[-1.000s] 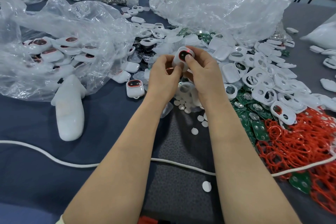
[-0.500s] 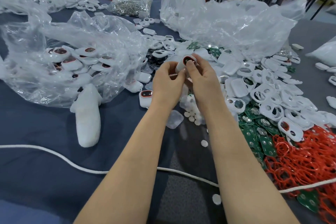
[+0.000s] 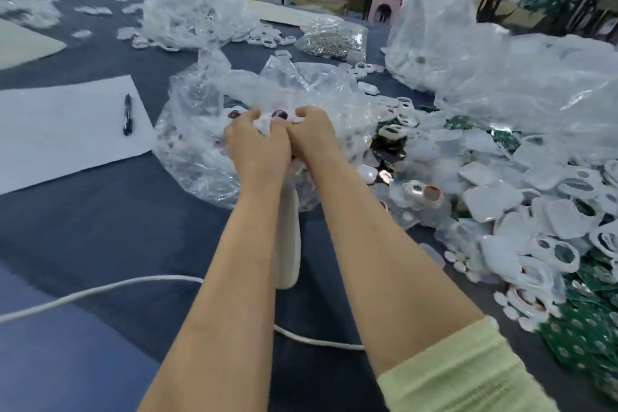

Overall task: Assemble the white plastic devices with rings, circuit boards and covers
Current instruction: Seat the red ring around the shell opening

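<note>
While paper [image 3: 67, 130] and pen [image 3: 127, 114] lie off left, your left grip [image 3: 255, 144] and right grip [image 3: 312, 134] meet, fingers curled, over the clear bag [image 3: 200, 144] of finished devices [image 3: 279, 115], likely to drop one in; blur hides whether either holds anything. Covers [image 3: 485, 204] and circuit boards [image 3: 588, 321] crowd the tabletop [image 3: 117, 227] at right.

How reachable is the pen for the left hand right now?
Probably yes. The pen lies uncovered on the paper, left of the left hand; only the edge of the bag lies between. That hand is at the bag, though.
</note>
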